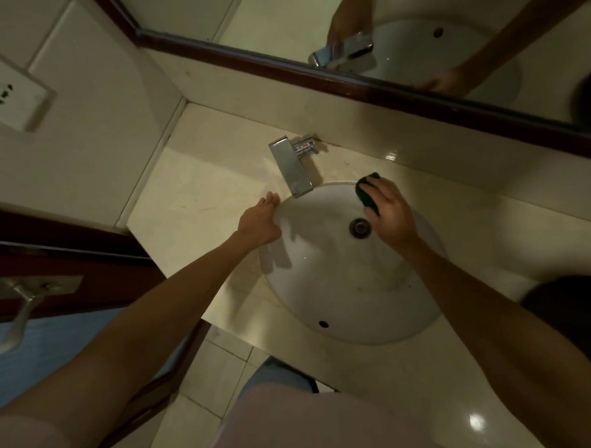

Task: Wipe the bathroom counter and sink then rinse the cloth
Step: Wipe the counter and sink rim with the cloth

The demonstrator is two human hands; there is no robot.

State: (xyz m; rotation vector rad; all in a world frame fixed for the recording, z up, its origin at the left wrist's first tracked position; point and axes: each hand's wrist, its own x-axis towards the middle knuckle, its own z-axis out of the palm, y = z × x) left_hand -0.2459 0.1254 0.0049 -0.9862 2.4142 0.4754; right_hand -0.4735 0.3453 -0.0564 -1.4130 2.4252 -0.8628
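Head view, the only one I had. No brand, label or writing could be read anywhere; the red mark on the tap (295,163) handle was too small for me to tell what it was.

One container: a round white sink (343,289) set into the pale stone surface (193,200). It held one drain (359,227) near the middle and one small overflow hole on the near wall. I could not tell whether any water stood in it.

Count: one chrome tap with a flat rectangular spout reaching over the far rim of the sink; one dark green cloth (366,191); one mirror (415,35) in a dark wood frame behind the surface; one wall socket (5,96) on the tiled wall at left; one metal door handle (22,307) on a dark door at lower left; two hands.

The right hand (389,210) was closed around the cloth, pressing it against the sink's far inner wall, just beside the rim and right of the spout, above the drain. Most of the cloth was hidden under the fingers; only its dark edges showed.

The left hand (259,221) held nothing. It lay flat, fingers together and stretched, on the left rim of the sink where it meets the surface, just beside the spout tip.

The mirror repeated the tap, the sink and both forearms.
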